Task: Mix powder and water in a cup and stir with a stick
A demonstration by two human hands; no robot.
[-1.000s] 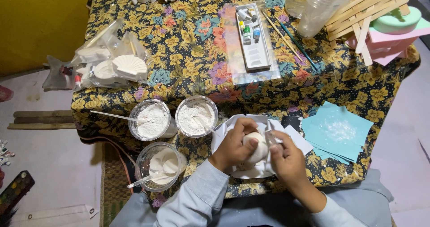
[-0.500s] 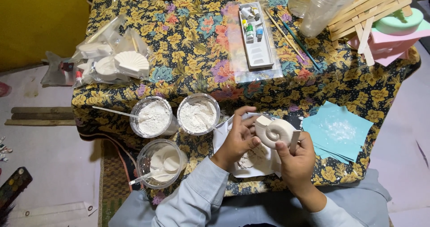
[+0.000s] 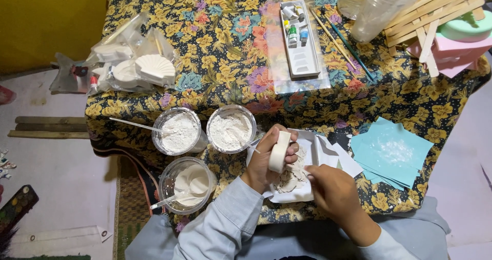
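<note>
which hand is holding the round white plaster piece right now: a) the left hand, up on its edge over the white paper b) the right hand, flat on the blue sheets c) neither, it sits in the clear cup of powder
a: the left hand grips the round white plaster piece on its edge above the white paper sheet, while the right hand is lower, beside the crumbs.

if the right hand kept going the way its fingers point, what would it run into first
Most likely the white round piece held edge-up in the left hand; the right hand points up-left over the white paper. Depth is unclear.
</note>
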